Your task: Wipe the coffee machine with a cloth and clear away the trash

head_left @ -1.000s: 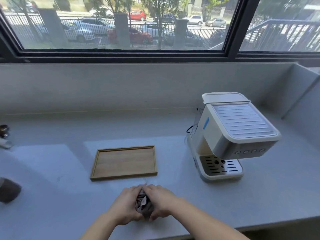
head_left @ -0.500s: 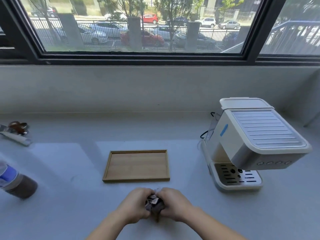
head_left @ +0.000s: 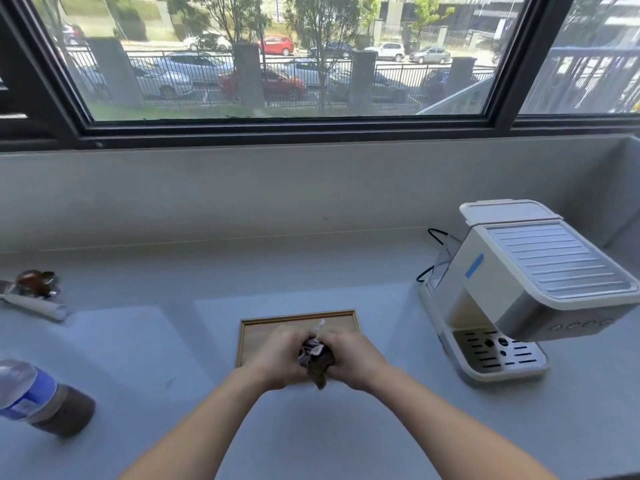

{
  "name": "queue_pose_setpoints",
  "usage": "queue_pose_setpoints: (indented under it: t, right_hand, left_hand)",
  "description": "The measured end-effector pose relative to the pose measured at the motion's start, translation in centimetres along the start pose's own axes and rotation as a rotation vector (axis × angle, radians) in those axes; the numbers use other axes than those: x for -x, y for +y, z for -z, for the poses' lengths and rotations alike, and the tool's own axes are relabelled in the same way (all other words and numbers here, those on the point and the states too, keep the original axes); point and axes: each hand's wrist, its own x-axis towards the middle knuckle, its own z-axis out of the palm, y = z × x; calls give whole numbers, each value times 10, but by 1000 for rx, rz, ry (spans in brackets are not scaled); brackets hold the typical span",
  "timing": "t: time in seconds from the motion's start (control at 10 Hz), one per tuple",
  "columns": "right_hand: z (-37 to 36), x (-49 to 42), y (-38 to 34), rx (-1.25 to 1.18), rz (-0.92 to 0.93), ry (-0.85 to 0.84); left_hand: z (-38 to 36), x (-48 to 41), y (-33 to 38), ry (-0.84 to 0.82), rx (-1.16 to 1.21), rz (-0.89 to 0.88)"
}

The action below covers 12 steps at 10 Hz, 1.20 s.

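Hands: my left hand [head_left: 280,356] and right hand [head_left: 353,358] stayed clenched on the crumpled trash [head_left: 317,355], lower centre | Change: bundle lifted from counter to over wooden tray [head_left: 298,322] | Coffee machine [head_left: 519,289], right edge, untouched | Judgement: trash gathered, disposal next.

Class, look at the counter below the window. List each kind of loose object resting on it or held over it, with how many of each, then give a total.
Coffee machine: 1
Wooden tray: 1
Bottle: 1, lying on its side
Crumpled dark wad, held by left hand and right hand: 1
Utensils at the left edge: a small cluster, number unclear, counted as 1
Total: 5
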Motion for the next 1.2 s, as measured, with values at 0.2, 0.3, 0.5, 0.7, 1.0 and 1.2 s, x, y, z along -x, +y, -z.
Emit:
queue_pose_setpoints:
  t: [0.2,0.3,0.5,0.7,1.0,1.2]
  right_hand:
    - [-6,-35,6,7,-47,52]
    - [-12,-47,11,16,-57,43]
    - [-21,-60,28,50,-90,-12]
    - [-32,-66,37,84,-76,-75]
    - [-25,-66,41,63,-96,-155]
    - [1,-58,40,118,-93,-100]
  left_hand:
    - [9,-29,-19,48,-36,60]
    - [4,-42,-27,32,3,101]
    - [-16,-59,-40,37,104,159]
    - [-25,-63,-56,-54,57,153]
    - [-27,-55,-59,-140,-35,248]
    - [1,-44,-57,-80,-17,285]
